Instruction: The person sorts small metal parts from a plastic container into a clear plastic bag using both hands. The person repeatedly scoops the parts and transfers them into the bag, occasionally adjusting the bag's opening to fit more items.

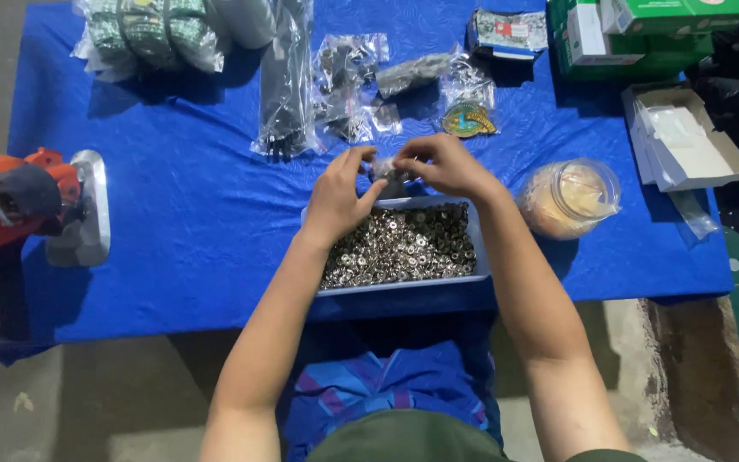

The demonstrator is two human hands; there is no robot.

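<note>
Between my two hands I pinch a small clear packet (384, 171), held just above the far rim of the tray (476, 248). It is too small and too covered by my fingers for me to tell what is inside. My left hand (339, 192) has thumb and fingertips closed together on the packet's left end; my right hand (446, 164) closes on its right end, knuckles arched over it. The two hands nearly touch.

Under them the pale rectangular tray sits at the near edge of the blue cloth (190, 222), heaped with small silvery metal rings (399, 244). Just right of it a clear plastic jar (570, 197) lies on its side. Beyond my hands lie more clear bags of dark parts (339, 85), a long black bundle (288, 77), a round patterned badge in a bag (470, 120), an open white box (686, 137) and green boxes (635, 38). At far left stands an orange machine (19, 201).

I judge the grip thin: only fingertips hold slick plastic, so a hard tug could split it and scatter whatever it holds, part into the rings, part off the table. The tray also overhangs the cloth's near edge, and a nudge from my forearm could tip it into my lap.
</note>
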